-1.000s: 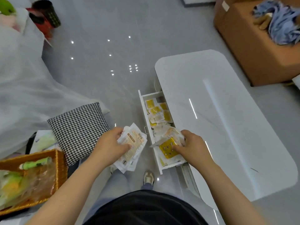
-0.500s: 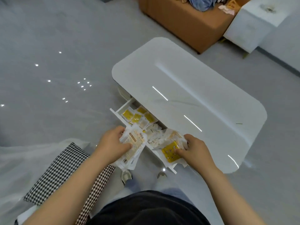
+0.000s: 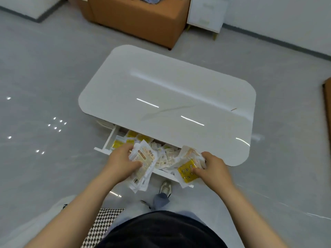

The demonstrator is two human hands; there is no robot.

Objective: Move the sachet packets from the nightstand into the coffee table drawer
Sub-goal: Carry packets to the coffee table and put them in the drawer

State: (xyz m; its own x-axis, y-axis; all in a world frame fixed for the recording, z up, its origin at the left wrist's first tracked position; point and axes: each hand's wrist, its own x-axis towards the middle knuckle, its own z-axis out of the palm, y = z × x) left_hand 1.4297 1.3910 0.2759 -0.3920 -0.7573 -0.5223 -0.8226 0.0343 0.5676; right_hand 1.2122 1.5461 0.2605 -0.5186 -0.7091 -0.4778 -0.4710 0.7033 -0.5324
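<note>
A stack of sachet packets (image 3: 143, 163), white with orange print, sits in the left hand (image 3: 121, 161) over the left half of the open drawer (image 3: 107, 145). The stack's lower end hangs past the drawer's front edge, above the floor (image 3: 44, 86). A yellow-printed packet (image 3: 187, 170), with other pale packets bunched behind it, is in the right hand (image 3: 213, 169) at the right end of the drawer, partly overlapping the front edge.

The drawer is pulled out from under the near long side of the white bench (image 3: 170, 97). It holds a heap of loose packets (image 3: 164, 158), mostly white in the middle between the two hands. Several yellow ones (image 3: 132, 135) lie flat at the left rear, partly tucked under the bench top.

The left hand grips its stack with the thumb across the printed face and the fingers curled behind. The right hand pinches its packets with the thumb on the yellow face and the fingers wrapped over the top edge. Both bare forearms reach forward from the bottom of the view and converge on the drawer.

A shoe (image 3: 165, 187) stands on the floor just below the drawer front. A houndstooth cushion (image 3: 103, 222) lies at the lower left beside the person's black top (image 3: 161, 230). Beyond the bench stand a brown box seat (image 3: 136, 20) and a white cabinet (image 3: 207, 13).
</note>
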